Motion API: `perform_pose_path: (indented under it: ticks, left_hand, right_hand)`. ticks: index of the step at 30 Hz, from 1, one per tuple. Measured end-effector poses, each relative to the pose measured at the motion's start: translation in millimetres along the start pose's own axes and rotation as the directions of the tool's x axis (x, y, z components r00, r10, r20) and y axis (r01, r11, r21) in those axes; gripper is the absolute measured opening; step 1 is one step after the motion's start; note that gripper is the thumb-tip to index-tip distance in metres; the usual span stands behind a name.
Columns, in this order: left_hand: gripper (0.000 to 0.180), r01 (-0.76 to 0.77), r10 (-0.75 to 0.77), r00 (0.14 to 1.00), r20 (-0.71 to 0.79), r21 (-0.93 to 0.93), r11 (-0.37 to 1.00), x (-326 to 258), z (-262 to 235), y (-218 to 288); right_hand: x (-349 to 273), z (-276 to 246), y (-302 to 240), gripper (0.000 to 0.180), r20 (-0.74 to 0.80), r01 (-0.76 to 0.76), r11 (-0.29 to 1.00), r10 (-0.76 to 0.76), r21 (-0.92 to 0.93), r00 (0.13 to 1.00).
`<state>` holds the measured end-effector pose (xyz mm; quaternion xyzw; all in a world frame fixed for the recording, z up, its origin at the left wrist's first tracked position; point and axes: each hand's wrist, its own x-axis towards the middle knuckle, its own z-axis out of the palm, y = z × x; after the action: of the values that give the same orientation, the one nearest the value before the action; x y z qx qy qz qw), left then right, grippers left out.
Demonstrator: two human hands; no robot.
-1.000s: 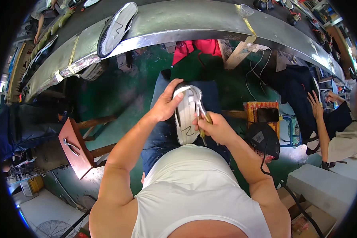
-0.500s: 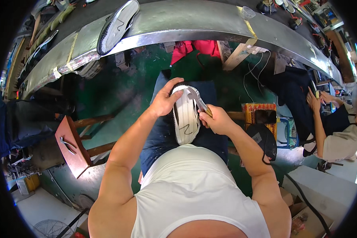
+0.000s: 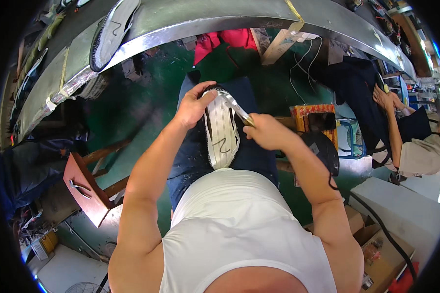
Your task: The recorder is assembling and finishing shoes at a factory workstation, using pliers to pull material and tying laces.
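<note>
A shoe on its last [image 3: 222,133] lies sole up across my lap, its pale insole facing me with a dark curved mark near the heel end. My left hand [image 3: 192,106] is closed round the far, toe end, thumb on top and fingers over the dark edge. In my right hand [image 3: 269,132] are metal pincers [image 3: 236,108], gripped by the handles. Their head meets the dark gathered rim at the toe, close to my left thumb; whether the jaws pinch the material is too small to tell.
Ahead runs a metal-covered bench [image 3: 190,28] with another upturned shoe [image 3: 113,33] at its edge. A brown stool [image 3: 85,188] on the left carries a second pair of pincers [image 3: 79,188]. At the right, a co-worker's hands [image 3: 385,97] are busy near a blue stool [image 3: 351,139].
My view has shifted, so the surroundings sit differently. The pincers' head has moved from the toe's right side to the rim nearer the tip. Both hands keep their holds.
</note>
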<state>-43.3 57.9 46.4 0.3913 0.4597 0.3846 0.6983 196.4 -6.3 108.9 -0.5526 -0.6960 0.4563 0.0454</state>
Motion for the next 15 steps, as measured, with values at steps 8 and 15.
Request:
perform_pose_path:
  ticks: [8, 15]
  left_hand:
    - [0.061, -0.015, -0.016, 0.992, 0.124, 0.243, 0.97, 0, -4, 0]
    - [0.073, 0.202, -0.216, 0.974, -0.061, 0.661, 0.723, -61, 14, 10]
  right_hand:
    - [34, -14, -11, 0.032, -0.106, -0.024, 0.994, 0.035, 0.107, 0.994]
    - [31, 24, 11, 0.057, -0.38, 0.068, 0.952, 0.054, 0.299, 0.923]
